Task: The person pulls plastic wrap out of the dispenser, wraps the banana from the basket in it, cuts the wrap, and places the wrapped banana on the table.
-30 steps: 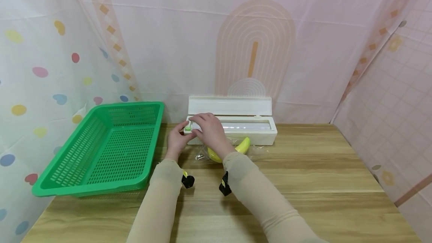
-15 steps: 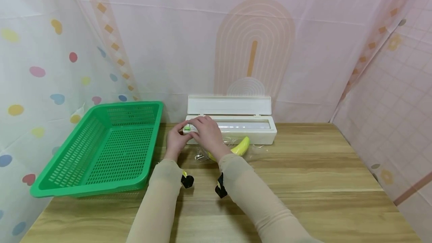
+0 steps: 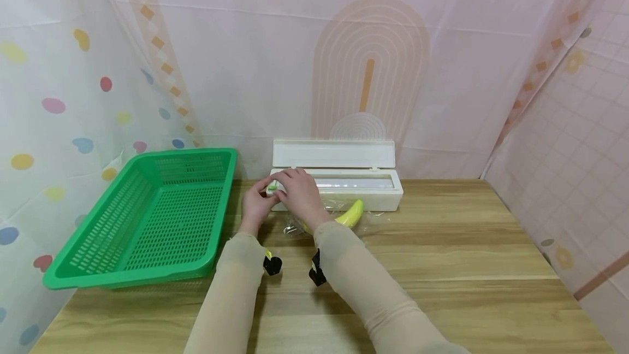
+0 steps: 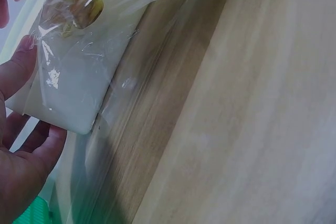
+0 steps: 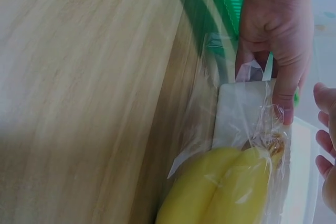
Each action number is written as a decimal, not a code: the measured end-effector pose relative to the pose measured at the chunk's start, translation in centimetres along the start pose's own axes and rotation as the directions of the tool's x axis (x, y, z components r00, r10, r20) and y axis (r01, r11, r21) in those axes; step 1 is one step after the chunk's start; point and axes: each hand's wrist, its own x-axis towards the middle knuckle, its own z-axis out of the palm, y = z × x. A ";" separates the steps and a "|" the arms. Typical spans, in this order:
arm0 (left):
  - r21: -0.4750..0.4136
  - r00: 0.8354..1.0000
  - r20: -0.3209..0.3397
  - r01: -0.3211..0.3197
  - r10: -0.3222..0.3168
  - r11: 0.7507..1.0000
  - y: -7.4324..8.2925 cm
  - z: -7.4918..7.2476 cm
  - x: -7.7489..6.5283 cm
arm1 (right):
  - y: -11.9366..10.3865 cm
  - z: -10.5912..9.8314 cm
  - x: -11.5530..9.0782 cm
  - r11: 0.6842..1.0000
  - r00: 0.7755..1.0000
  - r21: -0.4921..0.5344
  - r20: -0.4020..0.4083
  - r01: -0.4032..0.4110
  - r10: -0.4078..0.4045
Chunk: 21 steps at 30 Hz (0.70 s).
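Note:
A white cling film dispenser [image 3: 339,201] lies on the table with its lid up and a green slide cutter [image 3: 272,187] at its left end. My left hand [image 3: 255,206] grips that end, its thumb pressing film against the front edge, as the right wrist view shows. My right hand [image 3: 301,193] arches over the same end, fingers loosely bent beside the cutter. In the right wrist view, its fingertips [image 5: 321,140] stand apart from the box. Clear film [image 4: 52,77] hangs down the front over a yellow banana bunch [image 5: 215,187], which my right arm partly hides in the head view.
A large green plastic basket [image 3: 213,223] stands to the left, close to my left forearm. The wooden table [image 3: 442,266] extends to the right and front. A patterned curtain [image 3: 255,70] hangs right behind the dispenser.
My right hand has moved slightly left along the dispenser, closer to my left hand, uncovering more of the roll. My left hand keeps its grip on the end.

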 end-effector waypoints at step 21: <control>-0.010 0.999 -0.018 0.046 -0.046 0.999 0.2 0.1 -0.2 | -0.8 1.3 0.7 0.997 0.998 -0.075 0.068 -0.012 0.017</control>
